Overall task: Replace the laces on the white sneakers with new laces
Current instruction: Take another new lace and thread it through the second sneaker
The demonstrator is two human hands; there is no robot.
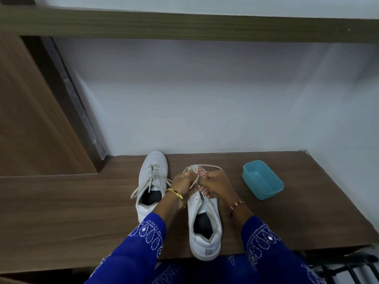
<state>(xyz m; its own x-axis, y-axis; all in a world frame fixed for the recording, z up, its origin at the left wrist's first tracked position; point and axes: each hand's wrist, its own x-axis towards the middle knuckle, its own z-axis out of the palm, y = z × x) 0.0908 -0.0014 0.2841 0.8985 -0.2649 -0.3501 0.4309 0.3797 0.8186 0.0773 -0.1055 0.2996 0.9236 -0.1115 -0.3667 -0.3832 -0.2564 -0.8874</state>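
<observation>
Lace pinched between both hands' grips, left hand, right hand, above sneaker.

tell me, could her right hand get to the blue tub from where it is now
Probably yes. The blue tub stands open on the desk to the right of the right hand, with bare wood between them. But that hand is pinching the lace of the near sneaker, so it would have to let go first.
</observation>
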